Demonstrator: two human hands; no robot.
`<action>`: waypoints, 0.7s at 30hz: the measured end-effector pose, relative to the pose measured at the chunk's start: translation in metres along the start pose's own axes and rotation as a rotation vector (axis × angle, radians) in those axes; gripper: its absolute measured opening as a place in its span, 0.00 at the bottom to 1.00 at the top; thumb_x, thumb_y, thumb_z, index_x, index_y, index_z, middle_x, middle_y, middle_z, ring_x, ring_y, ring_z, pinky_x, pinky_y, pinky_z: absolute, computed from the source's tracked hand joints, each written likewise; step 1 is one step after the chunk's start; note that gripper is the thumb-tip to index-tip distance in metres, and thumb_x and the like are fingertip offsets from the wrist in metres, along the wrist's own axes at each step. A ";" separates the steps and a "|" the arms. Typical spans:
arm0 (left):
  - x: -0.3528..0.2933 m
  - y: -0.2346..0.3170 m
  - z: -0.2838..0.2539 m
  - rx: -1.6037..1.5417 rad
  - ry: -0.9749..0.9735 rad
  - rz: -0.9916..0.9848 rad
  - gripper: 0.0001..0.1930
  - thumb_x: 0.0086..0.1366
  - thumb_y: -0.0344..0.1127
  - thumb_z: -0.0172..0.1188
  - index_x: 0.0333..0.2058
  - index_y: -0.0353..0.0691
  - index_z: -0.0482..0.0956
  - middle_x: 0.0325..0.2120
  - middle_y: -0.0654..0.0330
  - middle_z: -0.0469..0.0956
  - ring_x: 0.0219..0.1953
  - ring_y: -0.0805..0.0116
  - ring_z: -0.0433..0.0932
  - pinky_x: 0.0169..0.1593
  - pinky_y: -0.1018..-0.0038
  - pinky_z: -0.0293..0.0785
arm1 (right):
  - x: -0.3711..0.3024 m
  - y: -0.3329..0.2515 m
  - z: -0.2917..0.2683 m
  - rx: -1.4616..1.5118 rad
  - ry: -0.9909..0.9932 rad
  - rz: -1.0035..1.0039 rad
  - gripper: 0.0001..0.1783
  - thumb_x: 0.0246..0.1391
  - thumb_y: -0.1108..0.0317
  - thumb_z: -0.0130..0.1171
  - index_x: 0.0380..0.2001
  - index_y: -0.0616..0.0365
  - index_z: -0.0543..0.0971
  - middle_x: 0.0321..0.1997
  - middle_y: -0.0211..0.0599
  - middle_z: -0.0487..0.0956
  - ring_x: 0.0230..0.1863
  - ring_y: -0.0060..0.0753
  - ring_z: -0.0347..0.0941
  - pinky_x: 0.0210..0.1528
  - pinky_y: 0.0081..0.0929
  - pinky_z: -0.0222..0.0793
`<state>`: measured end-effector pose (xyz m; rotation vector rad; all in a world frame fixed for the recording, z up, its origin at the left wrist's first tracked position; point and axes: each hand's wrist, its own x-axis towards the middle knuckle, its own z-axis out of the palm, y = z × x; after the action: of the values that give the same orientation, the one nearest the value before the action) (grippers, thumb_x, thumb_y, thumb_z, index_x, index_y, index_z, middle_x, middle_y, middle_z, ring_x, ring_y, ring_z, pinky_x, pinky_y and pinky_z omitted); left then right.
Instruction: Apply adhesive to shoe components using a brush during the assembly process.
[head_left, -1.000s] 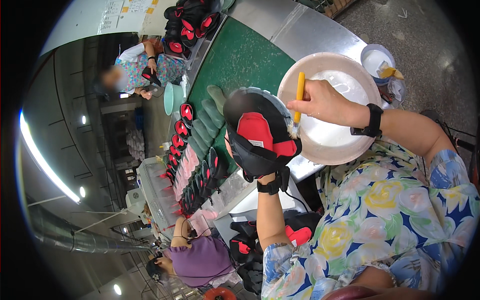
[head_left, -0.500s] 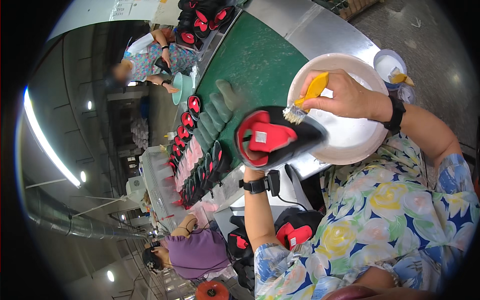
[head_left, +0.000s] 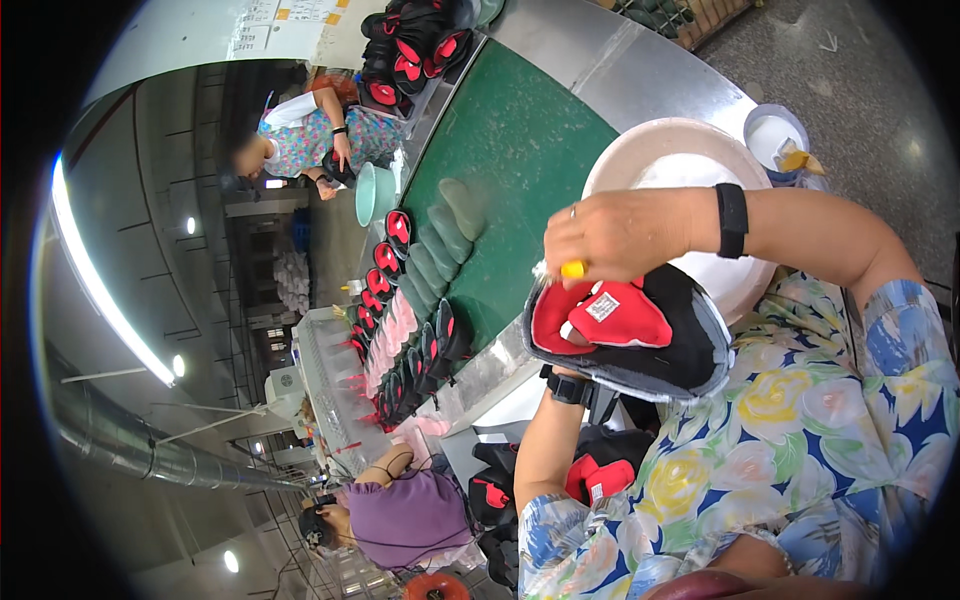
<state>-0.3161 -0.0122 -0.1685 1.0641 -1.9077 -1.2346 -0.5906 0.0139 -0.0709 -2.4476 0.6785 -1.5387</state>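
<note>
A black shoe upper with a red lining and a white label is held up in front of me, its sole side edged with a whitish coating. My left hand grips it from below; most of its fingers are hidden by the upper. Above it, my right hand is closed round a brush, of which a bit of yellow handle shows. The bristles are mostly hidden behind the hand, by the upper's left edge. Behind my right wrist stands a large pale basin holding white liquid.
A small bucket with another yellow brush stands beyond the basin. Grey-green shoe-shaped pieces lie on the green belt, beside rows of uppers. More uppers lie by my left arm. Two co-workers are at the left.
The upper has moved right and down toward me and turned. My right hand has swung from over the basin to the upper's left edge, carrying the brush.
</note>
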 end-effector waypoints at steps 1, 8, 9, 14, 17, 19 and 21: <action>-0.015 0.000 -0.003 -0.032 -0.025 -0.035 0.36 0.59 0.40 0.70 0.63 0.40 0.63 0.59 0.56 0.72 0.58 0.63 0.73 0.63 0.66 0.69 | -0.002 0.003 -0.002 0.008 -0.006 0.072 0.11 0.54 0.67 0.62 0.34 0.61 0.72 0.34 0.43 0.77 0.40 0.49 0.77 0.43 0.39 0.73; -0.018 -0.010 -0.012 -0.273 -0.221 -0.274 0.37 0.58 0.40 0.71 0.63 0.41 0.64 0.59 0.57 0.72 0.58 0.63 0.73 0.62 0.66 0.69 | -0.021 0.004 -0.015 0.073 -0.062 0.488 0.13 0.53 0.65 0.64 0.33 0.61 0.73 0.30 0.46 0.78 0.33 0.50 0.77 0.36 0.37 0.72; -0.022 -0.006 -0.022 -0.319 -0.303 -0.202 0.27 0.70 0.47 0.54 0.63 0.42 0.63 0.62 0.54 0.69 0.63 0.58 0.68 0.62 0.59 0.70 | -0.026 0.005 -0.016 0.073 -0.064 0.488 0.13 0.53 0.65 0.64 0.33 0.61 0.73 0.30 0.46 0.78 0.33 0.50 0.77 0.36 0.37 0.72; -0.017 0.013 -0.031 0.106 -0.268 -0.040 0.22 0.70 0.37 0.55 0.61 0.44 0.66 0.59 0.58 0.73 0.60 0.61 0.72 0.62 0.57 0.71 | -0.040 -0.004 -0.035 0.104 -0.354 0.803 0.12 0.52 0.65 0.64 0.31 0.63 0.75 0.30 0.48 0.79 0.31 0.48 0.77 0.35 0.37 0.70; -0.016 0.008 -0.046 0.054 -0.210 -0.085 0.22 0.70 0.37 0.55 0.61 0.44 0.67 0.59 0.58 0.73 0.60 0.61 0.72 0.62 0.58 0.71 | -0.038 -0.010 -0.034 0.103 -0.181 0.652 0.12 0.53 0.65 0.63 0.32 0.62 0.75 0.31 0.46 0.78 0.33 0.47 0.77 0.36 0.36 0.70; -0.015 0.003 -0.046 0.008 -0.194 -0.106 0.22 0.70 0.37 0.55 0.61 0.44 0.67 0.58 0.58 0.73 0.60 0.61 0.72 0.61 0.58 0.71 | -0.035 -0.012 -0.025 0.074 0.104 0.345 0.11 0.55 0.66 0.63 0.33 0.61 0.73 0.32 0.42 0.78 0.34 0.47 0.77 0.38 0.36 0.70; -0.022 -0.001 -0.047 -0.028 -0.179 -0.126 0.22 0.70 0.37 0.55 0.61 0.44 0.67 0.58 0.58 0.73 0.60 0.62 0.72 0.61 0.58 0.71 | -0.026 -0.009 -0.013 0.047 0.088 0.251 0.12 0.54 0.65 0.63 0.33 0.61 0.73 0.33 0.42 0.78 0.35 0.47 0.77 0.39 0.36 0.71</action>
<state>-0.2661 -0.0131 -0.1537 1.1055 -1.9743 -1.4665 -0.6091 0.0347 -0.0827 -2.1746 0.9144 -1.5498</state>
